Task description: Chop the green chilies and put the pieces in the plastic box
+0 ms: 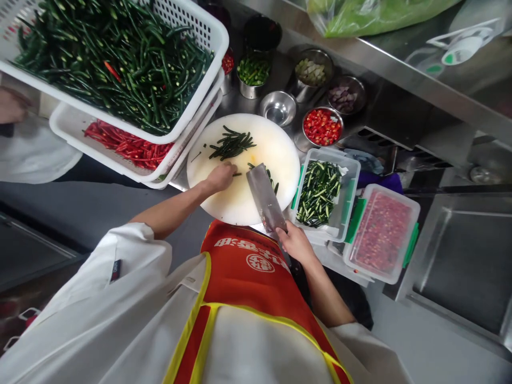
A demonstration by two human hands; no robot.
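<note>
My right hand (295,241) is wrapped round the handle of a cleaver (265,196), whose broad blade lies over the right part of a round white cutting board (216,205). My left hand (222,177) is closed at the board's left side, with a short dark green end, apparently of a green chili (237,174), showing at its fingertips. Beyond that hand is a small pile of green chilies (232,143). Cut green chili pieces (274,184) lie along the blade's far edge, partly hidden by it.
A white basket of green chilies (120,64) overhangs a basket of red chilies (128,146) at left. Right of the board stand a tub of sliced green chilies (319,192) and a lidded box (382,232). Several metal bowls line the back. Another person's hand (14,105) shows far left.
</note>
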